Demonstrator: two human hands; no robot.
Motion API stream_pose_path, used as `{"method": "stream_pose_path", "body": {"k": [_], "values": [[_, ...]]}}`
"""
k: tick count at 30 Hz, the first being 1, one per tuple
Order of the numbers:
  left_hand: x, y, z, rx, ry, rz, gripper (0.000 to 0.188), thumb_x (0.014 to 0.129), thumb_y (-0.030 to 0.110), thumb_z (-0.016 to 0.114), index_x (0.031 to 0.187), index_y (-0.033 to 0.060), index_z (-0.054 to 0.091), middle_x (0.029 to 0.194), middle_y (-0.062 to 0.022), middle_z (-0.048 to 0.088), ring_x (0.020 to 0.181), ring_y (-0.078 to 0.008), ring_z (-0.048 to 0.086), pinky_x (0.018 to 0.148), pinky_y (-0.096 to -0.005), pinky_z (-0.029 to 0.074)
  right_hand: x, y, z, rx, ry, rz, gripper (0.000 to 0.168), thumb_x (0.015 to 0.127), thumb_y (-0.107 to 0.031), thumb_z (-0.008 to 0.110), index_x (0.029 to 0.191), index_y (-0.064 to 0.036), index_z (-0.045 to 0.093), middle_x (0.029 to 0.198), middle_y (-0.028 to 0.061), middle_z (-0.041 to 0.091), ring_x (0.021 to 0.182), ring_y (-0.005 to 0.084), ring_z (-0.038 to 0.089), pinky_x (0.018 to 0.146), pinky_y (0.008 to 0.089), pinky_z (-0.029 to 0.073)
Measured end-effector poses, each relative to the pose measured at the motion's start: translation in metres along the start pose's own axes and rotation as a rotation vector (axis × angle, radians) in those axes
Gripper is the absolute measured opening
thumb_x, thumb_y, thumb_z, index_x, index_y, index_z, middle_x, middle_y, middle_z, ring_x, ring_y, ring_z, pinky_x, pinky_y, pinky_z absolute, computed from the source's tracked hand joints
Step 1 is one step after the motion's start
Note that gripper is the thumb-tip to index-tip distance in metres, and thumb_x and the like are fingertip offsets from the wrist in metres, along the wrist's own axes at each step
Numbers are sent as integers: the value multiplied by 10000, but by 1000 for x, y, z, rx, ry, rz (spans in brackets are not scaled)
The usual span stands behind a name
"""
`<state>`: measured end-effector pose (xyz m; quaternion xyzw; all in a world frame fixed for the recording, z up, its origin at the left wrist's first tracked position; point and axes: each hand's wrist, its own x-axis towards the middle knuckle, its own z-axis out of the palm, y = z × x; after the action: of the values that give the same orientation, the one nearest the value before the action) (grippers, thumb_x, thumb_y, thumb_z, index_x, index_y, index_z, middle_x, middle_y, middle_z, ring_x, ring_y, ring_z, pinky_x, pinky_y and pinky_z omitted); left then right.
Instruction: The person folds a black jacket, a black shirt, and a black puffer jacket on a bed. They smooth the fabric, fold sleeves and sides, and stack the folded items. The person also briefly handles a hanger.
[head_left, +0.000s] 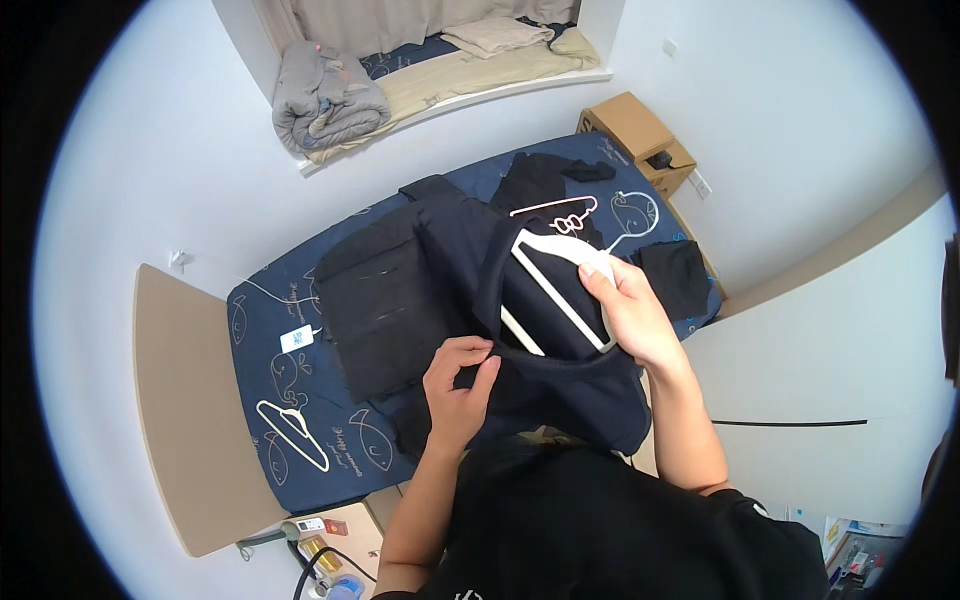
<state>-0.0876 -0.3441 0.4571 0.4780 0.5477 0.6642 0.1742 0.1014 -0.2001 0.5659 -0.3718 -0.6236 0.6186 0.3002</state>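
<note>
My right hand (636, 311) grips a white clothes hanger (559, 247) by the shoulder beside its neck; the hook points towards the far right. Part of the hanger lies within the neck opening of a dark navy garment (570, 394), and the cloth hides its lower end. With thumb and fingertips, my left hand (459, 390) pinches the near edge of that neckline. Beneath and left of the garment, a black padded piece of clothing (375, 300) is spread on the bed (337, 420).
A spare white hanger (292, 435) and a white phone-like device (297, 339) with a cable lie on the bed's left. Farther off are a pink hanger (555, 204), black clothes (525, 180) and a folded black cloth (675, 277). Cardboard boxes (630, 124) stand at the far right corner.
</note>
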Motion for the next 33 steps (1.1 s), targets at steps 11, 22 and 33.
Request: {"method": "stream_pose_path", "body": {"k": [11,22,33], "values": [[4,34,4,281,-216,287,286,740,-16,746,1020,38,737,1053,-126,766,944,-265,712,867,-369,505,-5,-8,-25,20,59,-90,381,1121,-218,516,1355,55,644,1232,114,744,1091,161,674,1007,305,506],[87,20,65,631,135,255,643,826,28,737,1436,8,532,1375,-224,516,1227,-413,586,1050,-460,505,-26,-17,-20,-357,15,-177,254,1122,-242,542,1132,11,575,1026,68,673,973,99,577,887,286,499],[128,31,-1,798,-77,149,458,742,-89,615,1164,29,746,1135,-199,746,1093,-409,696,987,-460,547,-39,-27,-44,-784,-59,-260,270,1059,-234,605,1002,24,664,893,208,672,831,444,661,744,476,526]]}}
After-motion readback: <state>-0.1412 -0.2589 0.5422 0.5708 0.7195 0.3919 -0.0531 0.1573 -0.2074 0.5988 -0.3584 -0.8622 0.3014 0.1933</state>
